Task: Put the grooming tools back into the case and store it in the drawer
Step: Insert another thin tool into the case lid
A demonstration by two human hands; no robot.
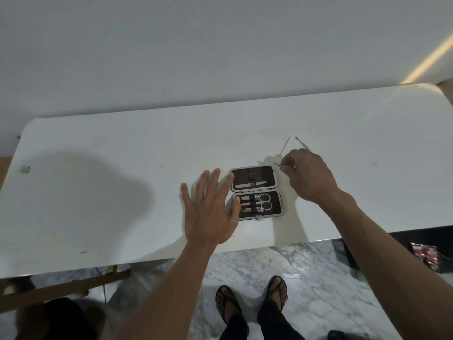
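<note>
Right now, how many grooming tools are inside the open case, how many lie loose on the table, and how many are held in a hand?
Inside the open case: 5 (file in the upper half, scissors, clippers and two more in the lower half)
Loose on the table: 2
Held in the right hand: 1
Total: 8

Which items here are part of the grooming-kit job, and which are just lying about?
Job: open case, with scissors already in it; thin tool pinched in right hand; two loose tools on table.
Bystanders: red packet on floor.
</note>
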